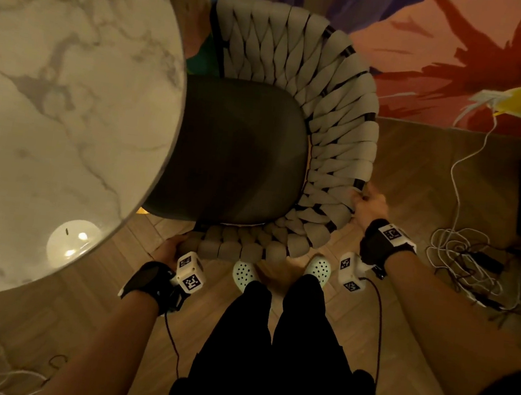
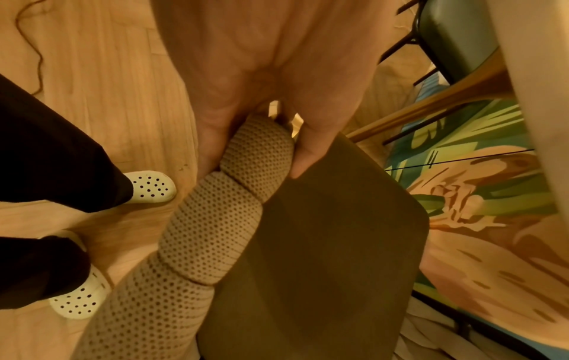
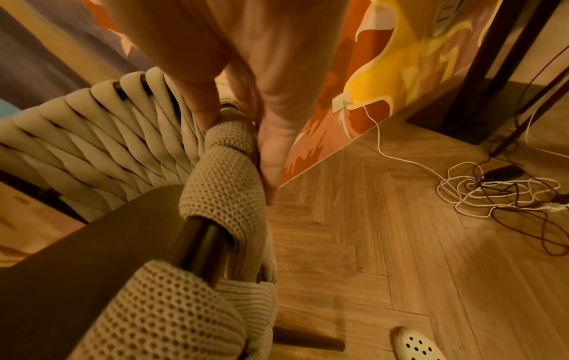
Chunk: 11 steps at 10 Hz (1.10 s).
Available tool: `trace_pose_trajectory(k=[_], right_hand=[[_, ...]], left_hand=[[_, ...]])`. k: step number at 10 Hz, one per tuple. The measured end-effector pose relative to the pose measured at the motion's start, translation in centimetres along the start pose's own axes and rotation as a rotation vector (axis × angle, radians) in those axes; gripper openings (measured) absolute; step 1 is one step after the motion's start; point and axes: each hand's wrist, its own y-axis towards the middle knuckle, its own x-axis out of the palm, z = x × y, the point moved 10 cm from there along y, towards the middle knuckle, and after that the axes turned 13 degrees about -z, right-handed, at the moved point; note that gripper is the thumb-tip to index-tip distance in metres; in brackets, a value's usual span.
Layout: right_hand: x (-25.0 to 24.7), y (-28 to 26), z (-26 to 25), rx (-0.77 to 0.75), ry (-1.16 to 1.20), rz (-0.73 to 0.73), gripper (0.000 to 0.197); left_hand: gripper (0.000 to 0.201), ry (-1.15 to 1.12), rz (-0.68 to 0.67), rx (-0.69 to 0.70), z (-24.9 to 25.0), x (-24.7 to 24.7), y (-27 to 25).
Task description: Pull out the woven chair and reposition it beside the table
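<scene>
The woven chair (image 1: 333, 114) has a beige strap-wrapped curved back and a dark seat cushion (image 1: 238, 152). Its seat is partly tucked under the round white marble table (image 1: 63, 93) on the left. My left hand (image 1: 170, 247) grips the near end of the chair's rim; the left wrist view shows that hand (image 2: 261, 97) wrapped round the beige woven rim (image 2: 255, 156) beside the cushion (image 2: 323, 255). My right hand (image 1: 369, 203) grips the rim on the chair's right side; in the right wrist view this hand (image 3: 240, 97) clamps the woven rim (image 3: 227, 170).
My feet in pale perforated clogs (image 1: 319, 265) stand on the herringbone wood floor just behind the chair. A tangle of white and dark cables (image 1: 464, 253) lies on the floor at right. A colourful painted wall (image 1: 463, 58) runs behind. Another chair (image 2: 455, 36) stands under the table.
</scene>
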Motion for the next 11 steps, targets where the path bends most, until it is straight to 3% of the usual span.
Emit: trace_pose_trajectory(k=[3,7,9,11], right_hand=[[0.5,-0.5,-0.7,-0.039,0.001,0.017,0.046],[0.2,-1.5,0.1,0.014,-0.190,0.047,0.046],[0.6,-2.3,0.8,0.031,-0.063,0.019,0.051],[1.5,-4.4,3.6,0.072,0.203,0.000,0.053]], left_hand=[[0.046,-0.027,0.016,0.022,0.3,-0.5,0.0],[0.030,0.018,0.025,0.075,-0.3,-1.2,0.4],[0.056,-0.088,-0.053,0.102,-1.0,-1.5,1.4],[0.046,-0.315,-0.136,0.178,-3.9,-0.9,-2.0]])
